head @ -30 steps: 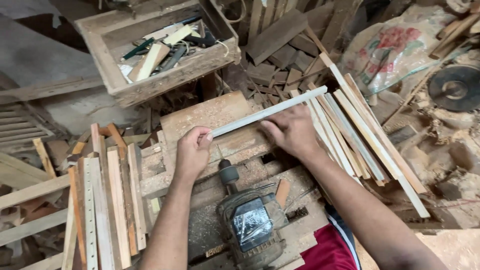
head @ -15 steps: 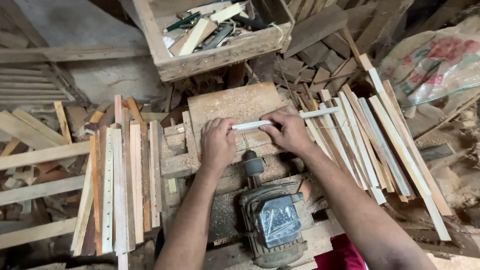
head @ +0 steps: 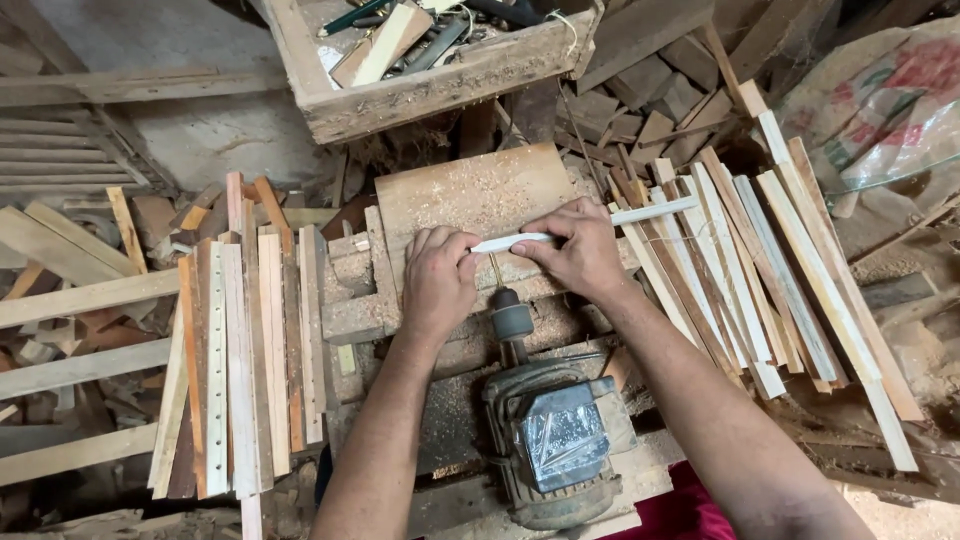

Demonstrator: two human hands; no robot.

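My left hand [head: 438,280] and my right hand [head: 575,250] both grip a thin pale wooden strip [head: 650,212], held flat across a sawdust-covered wooden block [head: 470,190]. The strip's left end shows between my hands and its right end sticks out past my right hand. Just below the strip, between my hands, a drill bit and chuck [head: 510,318] point up at it from a grey electric motor [head: 555,440] fixed on the low bench.
A stack of drilled wooden strips [head: 240,350] lies left of my left hand. Another pile of plain strips [head: 760,270] fans out on the right. A wooden box of tools and offcuts [head: 430,50] sits beyond the block. Planks lie far left, a patterned sack [head: 880,90] top right.
The strip has slid leftward through my hands, so much less of it sticks out to the right. The camera view has closed in on the block.
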